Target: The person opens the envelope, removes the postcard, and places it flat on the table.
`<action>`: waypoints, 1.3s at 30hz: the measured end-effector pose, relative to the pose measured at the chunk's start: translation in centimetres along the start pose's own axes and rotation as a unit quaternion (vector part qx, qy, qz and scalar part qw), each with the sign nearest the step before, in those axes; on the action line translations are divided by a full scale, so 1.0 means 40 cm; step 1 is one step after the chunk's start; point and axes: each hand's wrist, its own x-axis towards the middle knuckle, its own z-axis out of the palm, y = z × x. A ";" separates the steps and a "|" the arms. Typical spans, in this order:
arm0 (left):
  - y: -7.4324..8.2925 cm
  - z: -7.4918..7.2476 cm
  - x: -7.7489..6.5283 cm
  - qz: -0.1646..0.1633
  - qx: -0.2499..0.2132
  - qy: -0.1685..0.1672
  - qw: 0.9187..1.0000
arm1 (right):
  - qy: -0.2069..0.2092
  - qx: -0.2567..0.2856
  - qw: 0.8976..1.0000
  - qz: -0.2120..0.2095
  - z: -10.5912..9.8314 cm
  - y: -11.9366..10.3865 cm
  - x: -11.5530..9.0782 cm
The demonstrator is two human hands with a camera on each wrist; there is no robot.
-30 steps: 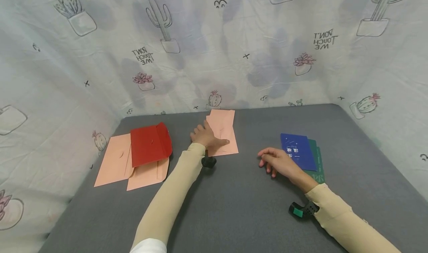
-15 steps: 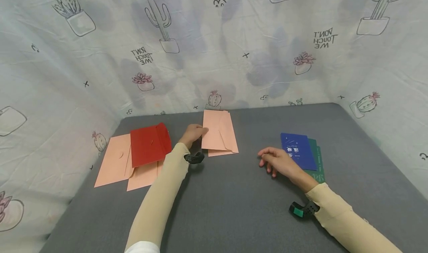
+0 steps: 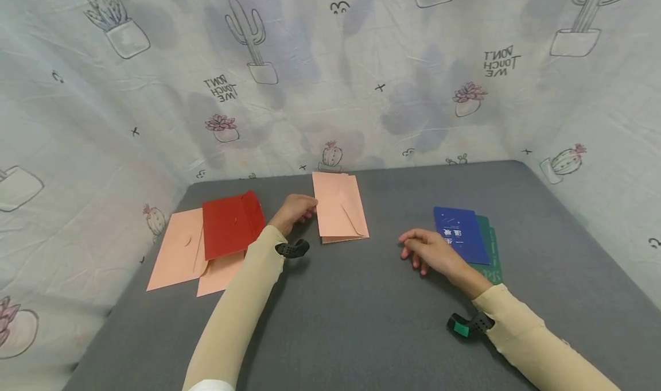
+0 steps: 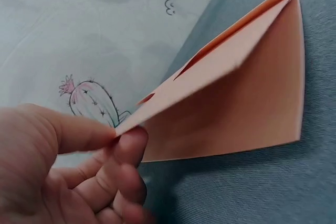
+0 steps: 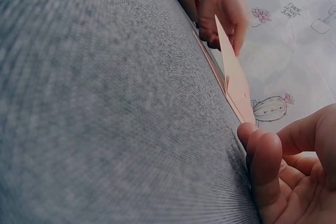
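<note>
This looks like a makeshift booth, a curtained-off tabletop; the sort of room beyond it cannot be told. A creased, cactus-print fabric curtain (image 3: 320,115) encloses the head view from nine through twelve to three o'clock, its "DON'T TOUCH ME" lettering (image 3: 499,61) reading backwards at ten and two. A grey, cloth-textured table (image 3: 361,322) reaches from the centre down to six o'clock.

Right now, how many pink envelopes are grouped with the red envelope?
2 visible: the left pink envelope, beside the red envelope, and the nearer pink envelope, partly under it. Others may be hidden beneath.
</note>
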 end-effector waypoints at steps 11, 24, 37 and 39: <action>-0.018 -0.013 -0.049 0.031 -0.158 -0.054 0.985 | -0.001 -0.008 1.000 0.002 0.004 0.001 0.006; 0.037 -0.010 -0.128 0.070 -0.157 -0.073 0.982 | 0.003 -0.014 1.000 -0.005 0.003 0.006 0.005; 0.062 0.008 -0.197 0.100 -0.175 -0.111 0.973 | 0.006 -0.009 1.000 -0.010 0.006 0.002 0.000; 0.058 0.008 -0.209 0.100 -0.170 -0.115 0.973 | 0.007 -0.012 1.000 -0.010 0.006 0.003 0.003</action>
